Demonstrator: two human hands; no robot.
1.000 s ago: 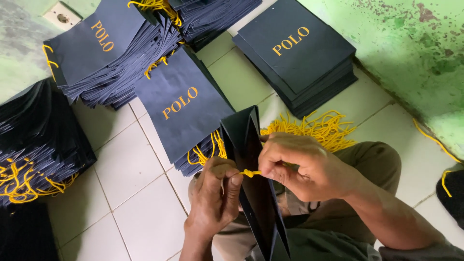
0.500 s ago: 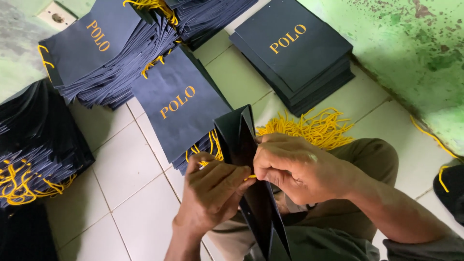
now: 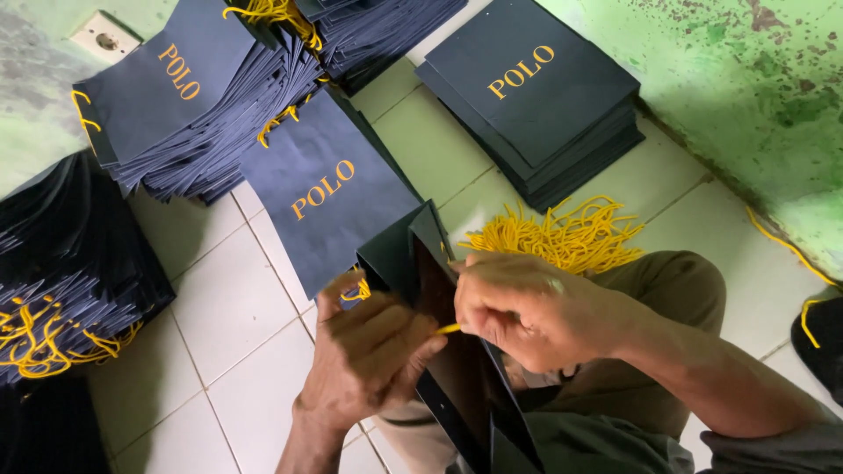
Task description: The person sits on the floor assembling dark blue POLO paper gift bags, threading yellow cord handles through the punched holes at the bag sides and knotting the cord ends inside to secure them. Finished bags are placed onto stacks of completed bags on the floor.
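A dark navy paper bag [image 3: 457, 386] stands open on my lap, its mouth facing up. My left hand [image 3: 364, 355] grips the bag's near wall from outside, and a loop of yellow cord [image 3: 356, 293] shows just above its fingers. My right hand [image 3: 518, 307] reaches into the bag's mouth and pinches the end of a yellow cord [image 3: 447, 329] against the inside of the wall. A loose bundle of yellow cords [image 3: 562, 235] lies on the tiled floor just beyond my right hand.
Stacks of flat navy bags with gold lettering ring me: one at far right [image 3: 536, 96], one directly ahead [image 3: 325, 189], a fanned pile at upper left [image 3: 189, 105], and a darker pile with yellow cords at left [image 3: 61, 290]. A green wall [image 3: 755, 79] rises on the right.
My left hand has slid up the bag's outer wall and closed on it. My right hand stays at the bag's mouth, holding the cord end.
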